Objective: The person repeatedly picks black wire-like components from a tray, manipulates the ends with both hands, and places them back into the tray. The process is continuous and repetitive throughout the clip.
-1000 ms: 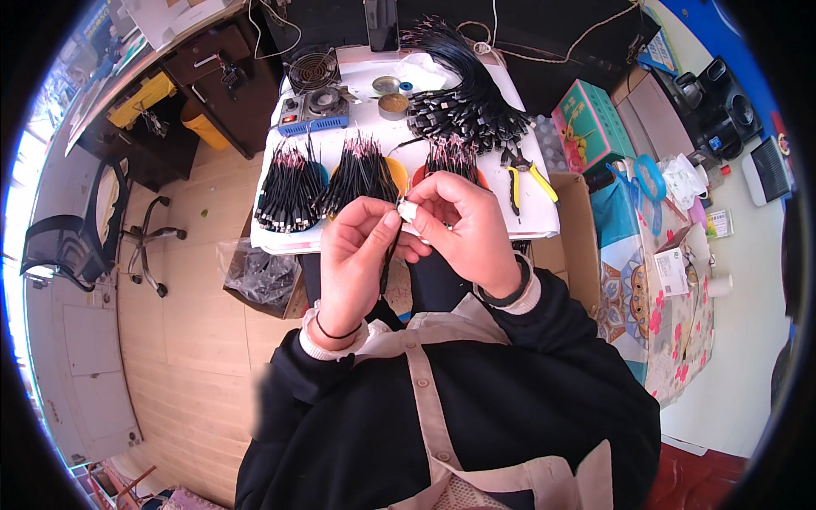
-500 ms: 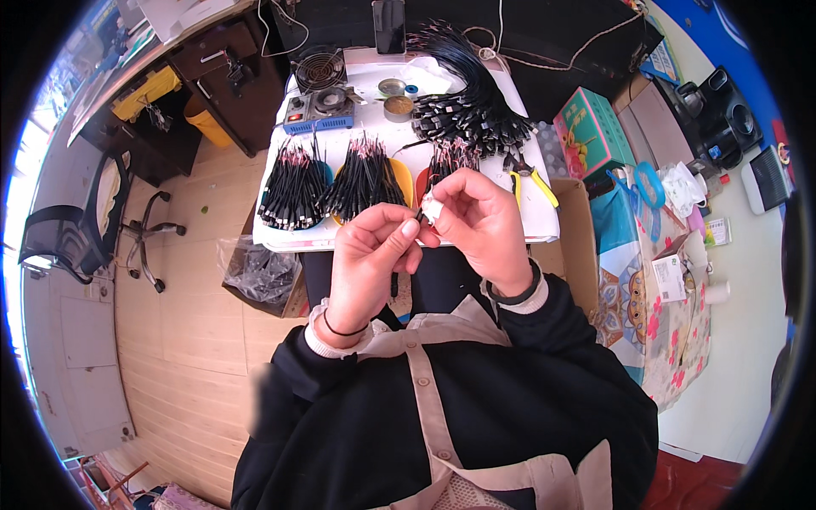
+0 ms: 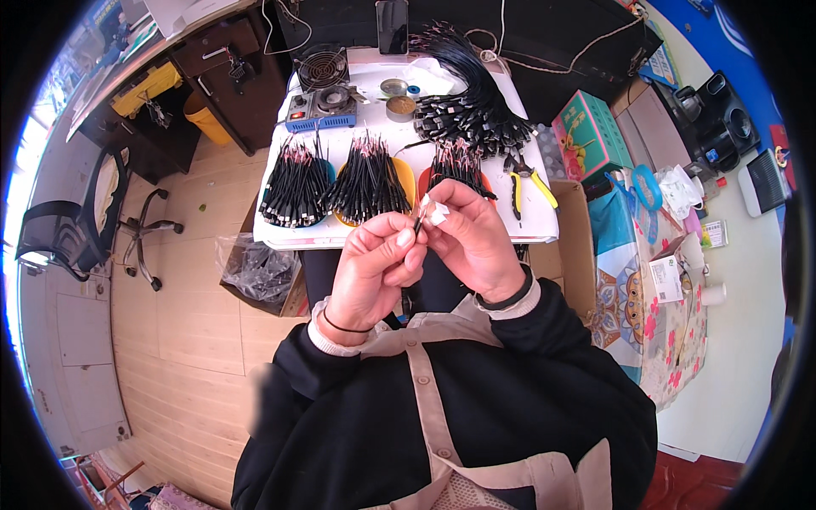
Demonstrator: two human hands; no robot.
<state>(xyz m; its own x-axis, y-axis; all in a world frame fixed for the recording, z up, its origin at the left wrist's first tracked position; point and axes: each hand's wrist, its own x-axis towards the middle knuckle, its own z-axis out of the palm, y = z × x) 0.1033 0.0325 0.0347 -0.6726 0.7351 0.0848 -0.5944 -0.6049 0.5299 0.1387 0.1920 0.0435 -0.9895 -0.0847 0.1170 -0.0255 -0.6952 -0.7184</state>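
Note:
Just in front of the white table's near edge, my left hand (image 3: pixel 380 265) pinches a short black cable (image 3: pixel 418 224) between thumb and fingers. My right hand (image 3: pixel 478 248) is closed around the cable's upper end, its fingertips touching those of the left. White tape (image 3: pixel 438 213) wraps fingertips of my right hand. The cable's tip is too small to make out. Beyond my hands lie bundles of black cables with bare reddish wire ends: a left bundle (image 3: pixel 296 185) on a blue tray, a middle bundle (image 3: pixel 367 180) on a yellow tray, and a right bundle (image 3: pixel 457 163) on a red tray.
Yellow-handled pliers (image 3: pixel 529 184) lie at the table's right. A large cable heap (image 3: pixel 472 119), round tins (image 3: pixel 399 107), a blue heating device (image 3: pixel 321 117), a fan (image 3: pixel 323 70) and a phone (image 3: pixel 392 27) stand farther back. Cardboard boxes flank the table, one with a plastic bag (image 3: pixel 259 274).
Both hands have shifted slightly, the right one lower and turned, so more of the white tape and the cable's upper end show. The bundles and tools have stayed in place.

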